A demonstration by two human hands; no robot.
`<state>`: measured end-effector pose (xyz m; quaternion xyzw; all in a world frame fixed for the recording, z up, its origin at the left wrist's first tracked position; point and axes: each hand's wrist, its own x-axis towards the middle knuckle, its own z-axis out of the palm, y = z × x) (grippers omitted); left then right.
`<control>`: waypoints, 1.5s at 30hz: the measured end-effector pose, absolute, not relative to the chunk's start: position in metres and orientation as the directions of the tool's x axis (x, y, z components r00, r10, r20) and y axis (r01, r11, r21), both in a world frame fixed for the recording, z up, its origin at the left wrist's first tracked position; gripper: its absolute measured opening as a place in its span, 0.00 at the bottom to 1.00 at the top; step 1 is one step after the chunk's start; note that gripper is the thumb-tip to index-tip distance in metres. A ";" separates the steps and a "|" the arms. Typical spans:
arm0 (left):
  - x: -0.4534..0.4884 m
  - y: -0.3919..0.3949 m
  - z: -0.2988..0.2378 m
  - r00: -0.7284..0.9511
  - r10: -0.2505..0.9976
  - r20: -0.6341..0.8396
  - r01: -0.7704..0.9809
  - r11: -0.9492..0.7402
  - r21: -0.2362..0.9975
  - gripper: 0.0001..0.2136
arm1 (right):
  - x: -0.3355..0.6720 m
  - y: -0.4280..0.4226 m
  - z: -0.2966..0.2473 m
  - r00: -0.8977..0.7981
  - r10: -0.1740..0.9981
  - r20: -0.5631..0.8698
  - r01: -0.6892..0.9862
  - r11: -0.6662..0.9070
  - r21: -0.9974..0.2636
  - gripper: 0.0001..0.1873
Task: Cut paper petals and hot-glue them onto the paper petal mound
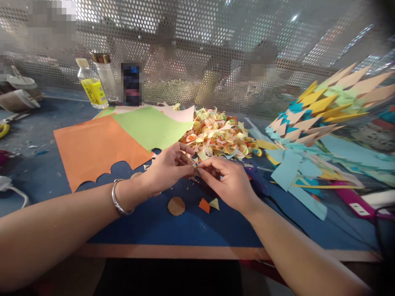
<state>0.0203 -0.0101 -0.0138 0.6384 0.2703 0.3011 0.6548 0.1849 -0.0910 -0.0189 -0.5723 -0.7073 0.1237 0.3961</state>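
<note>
My left hand (173,168), with a silver bangle on its wrist, and my right hand (226,181) meet over the middle of the blue table. Thumb and forefinger of each are pinched together at one tiny piece (195,166), too small to name. Just below them lie a round brown paper disc (176,206), an orange paper scrap (204,205) and a pale yellow scrap (214,204). Left of my hands rest an orange paper sheet (101,148) with scalloped cut-outs and a green sheet (151,127). Behind my fingers rises a heap of small cut paper pieces (219,133).
At the back left stand a yellow-labelled bottle (93,91), a clear bottle (106,80) and a dark upright device (131,84). On the right are a spiky folded-paper construction (317,107), blue paper strips (308,201), a magenta power strip (352,199) and cords. A perforated metal screen (197,49) closes the back.
</note>
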 end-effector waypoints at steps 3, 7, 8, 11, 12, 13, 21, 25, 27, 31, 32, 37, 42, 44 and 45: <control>0.020 -0.011 -0.011 0.677 0.736 -0.019 -0.065 0.085 0.994 0.15 | 0.186 -0.091 -0.018 -0.013 0.910 0.415 0.707 0.302 -0.639 0.06; 0.018 -0.011 -0.009 0.698 0.714 -0.044 -0.055 0.114 0.992 0.13 | 0.187 -0.091 -0.018 0.002 0.908 0.419 0.705 0.296 -0.645 0.06; 0.018 -0.010 -0.009 0.699 0.714 -0.040 -0.049 0.104 0.993 0.13 | 0.187 -0.091 -0.018 0.003 0.908 0.418 0.703 0.296 -0.647 0.06; 0.016 -0.007 -0.009 0.685 0.728 -0.027 -0.006 0.042 0.999 0.12 | 0.187 -0.091 -0.018 0.003 0.911 0.413 0.704 0.291 -0.647 0.06; 0.015 -0.007 -0.008 0.682 0.731 -0.028 0.027 0.013 1.000 0.10 | 0.188 -0.091 -0.018 0.004 0.912 0.411 0.707 0.288 -0.646 0.06; 0.014 -0.008 -0.006 0.689 0.724 -0.029 0.070 -0.027 0.997 0.08 | 0.188 -0.092 -0.017 0.006 0.913 0.408 0.709 0.284 -0.645 0.06; 0.002 -0.039 0.008 0.926 0.273 0.261 0.076 -0.812 0.578 0.11 | 0.192 -0.089 -0.020 -0.039 0.955 0.294 0.680 0.241 -0.692 0.07; 0.006 -0.042 -0.005 0.973 0.051 0.224 -0.043 -0.917 0.397 0.10 | 0.189 -0.088 -0.021 -0.084 0.972 0.218 0.713 0.212 -0.669 0.07; 0.008 -0.040 -0.010 0.972 -0.018 0.236 -0.091 -0.949 0.303 0.09 | 0.188 -0.088 -0.020 -0.104 0.978 0.181 0.720 0.200 -0.664 0.07; 0.008 -0.036 -0.011 0.961 -0.046 0.273 -0.119 -0.959 0.256 0.09 | 0.187 -0.089 -0.019 -0.106 0.981 0.162 0.737 0.187 -0.649 0.08; 0.008 -0.036 -0.011 0.962 -0.031 0.273 -0.103 -0.962 0.254 0.08 | 0.188 -0.089 -0.019 -0.107 0.980 0.168 0.738 0.191 -0.647 0.09; 0.010 -0.036 -0.014 0.972 0.051 0.228 -0.012 -0.964 0.264 0.07 | 0.192 -0.088 -0.020 -0.110 0.969 0.223 0.714 0.233 -0.660 0.07; 0.010 -0.035 -0.013 0.969 0.071 0.236 0.004 -0.961 0.275 0.08 | 0.194 -0.089 -0.020 -0.083 0.973 0.213 0.712 0.208 -0.671 0.05; 0.008 -0.033 -0.010 0.958 0.097 0.270 0.003 -0.944 0.330 0.08 | 0.194 -0.090 -0.020 -0.070 0.978 0.197 0.705 0.188 -0.684 0.04; 0.008 -0.031 -0.007 0.949 0.127 0.290 0.009 -0.926 0.377 0.07 | 0.195 -0.090 -0.021 -0.065 0.980 0.190 0.697 0.180 -0.694 0.04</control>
